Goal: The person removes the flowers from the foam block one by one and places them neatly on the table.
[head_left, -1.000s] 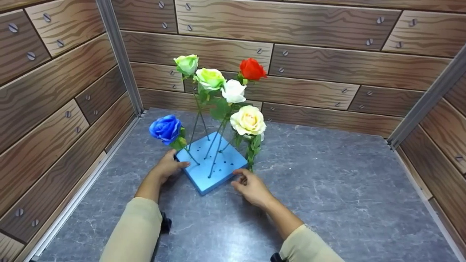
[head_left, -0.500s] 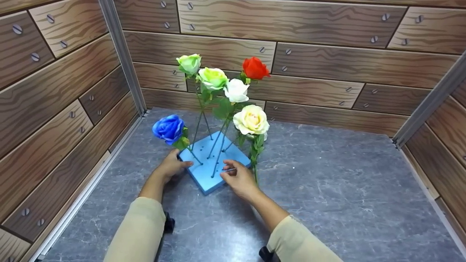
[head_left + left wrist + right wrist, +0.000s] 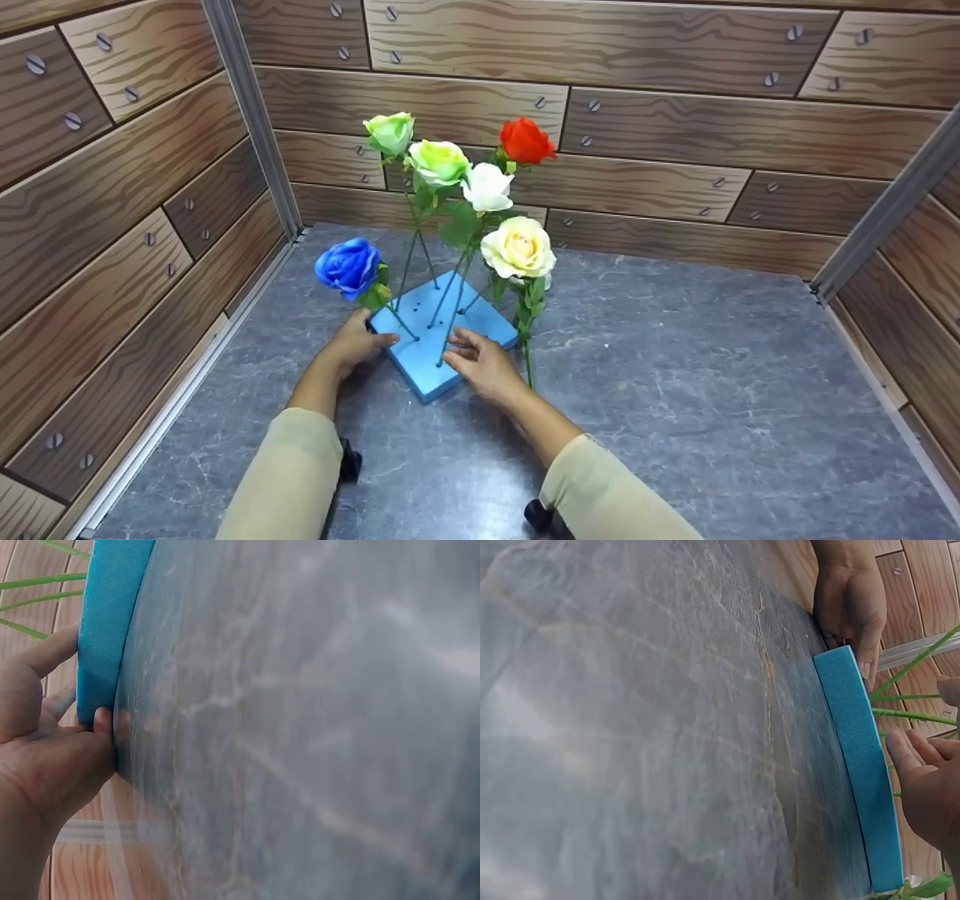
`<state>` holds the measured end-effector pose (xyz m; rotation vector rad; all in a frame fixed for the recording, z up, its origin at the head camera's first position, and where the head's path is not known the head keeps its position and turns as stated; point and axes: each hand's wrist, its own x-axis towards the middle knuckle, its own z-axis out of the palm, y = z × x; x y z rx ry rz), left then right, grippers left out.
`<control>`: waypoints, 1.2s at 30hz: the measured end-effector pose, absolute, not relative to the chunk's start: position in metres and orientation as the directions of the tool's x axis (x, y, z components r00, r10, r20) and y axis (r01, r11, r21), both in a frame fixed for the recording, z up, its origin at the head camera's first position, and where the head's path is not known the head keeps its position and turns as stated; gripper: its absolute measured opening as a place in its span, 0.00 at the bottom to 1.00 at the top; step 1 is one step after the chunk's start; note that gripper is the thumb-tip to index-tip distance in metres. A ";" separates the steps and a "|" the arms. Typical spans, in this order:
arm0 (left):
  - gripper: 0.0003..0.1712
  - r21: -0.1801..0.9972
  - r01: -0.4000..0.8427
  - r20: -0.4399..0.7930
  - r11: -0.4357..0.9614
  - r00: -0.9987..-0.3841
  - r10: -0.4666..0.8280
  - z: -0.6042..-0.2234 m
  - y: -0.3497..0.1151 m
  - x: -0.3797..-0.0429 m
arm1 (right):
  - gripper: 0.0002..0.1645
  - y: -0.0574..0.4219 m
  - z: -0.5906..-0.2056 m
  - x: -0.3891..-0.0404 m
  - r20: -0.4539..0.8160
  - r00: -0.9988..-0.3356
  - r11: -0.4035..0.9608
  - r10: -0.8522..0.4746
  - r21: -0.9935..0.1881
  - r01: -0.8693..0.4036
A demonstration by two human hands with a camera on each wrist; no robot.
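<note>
Left of the middle on the worktop [image 3: 712, 390], the head view shows a blue block [image 3: 421, 375] bearing stems; a blue rose [image 3: 347, 267] leans left, while pale green [image 3: 439, 163], white [image 3: 488, 187], red [image 3: 527, 141] and cream [image 3: 518, 248] roses crowd the far and right sides. The left hand [image 3: 354, 345] grips the block's left corner, thumb on top, its other fingers largely hidden. The right hand [image 3: 486, 371] covers part of the near right edge, fingers narrowly parted beside the nearest stem [image 3: 451, 322]; whether they touch it I cannot tell. A leafy stem [image 3: 529, 360] passes behind that wrist, its lower end hidden. Wood-patterned walls [image 3: 675, 135] stand around. In the left wrist view, block and stems are cut off, the blooms out of sight. In the right wrist view, the right hand is cropped, its fingers apart amid the stems.
</note>
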<state>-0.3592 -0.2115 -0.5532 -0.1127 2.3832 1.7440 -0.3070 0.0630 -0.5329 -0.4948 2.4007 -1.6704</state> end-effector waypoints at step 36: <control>0.47 0.938 -0.156 -0.186 0.309 -0.980 0.073 -0.554 -0.215 -0.360 | 0.13 0.047 -0.542 -0.310 0.148 -0.961 0.269 -0.234 -0.940 -0.210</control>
